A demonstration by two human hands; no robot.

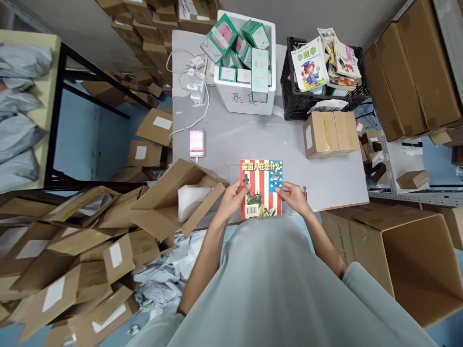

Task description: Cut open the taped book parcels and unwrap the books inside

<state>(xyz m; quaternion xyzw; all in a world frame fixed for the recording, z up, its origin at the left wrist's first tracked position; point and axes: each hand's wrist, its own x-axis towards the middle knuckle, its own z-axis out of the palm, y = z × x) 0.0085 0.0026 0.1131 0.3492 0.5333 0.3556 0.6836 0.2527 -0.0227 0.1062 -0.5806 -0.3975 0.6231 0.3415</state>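
A book (pixel 262 190) with a red-and-white striped cover, a blue starred corner and a green statue is held up over the table's front edge. My left hand (pixel 233 196) grips its left side, thumb on the cover. On the right side, my right hand (pixel 293 195) pinches it the same way. Just left of my left hand, an open cardboard box (pixel 162 185) contains a white padded packet (pixel 191 200). A thin pen-like item (pixel 305 193) shows partly beside my right hand.
The grey table (pixel 253 137) bears a white foam box (pixel 244 99) of green cartons, a black crate (pixel 289 94) of booklets, a taped carton (pixel 327 137), a phone (pixel 197 143) and a power strip (pixel 197 91). Cardboard boxes (pixel 87 260) pile up left; a large open box (pixel 390 246) stands right.
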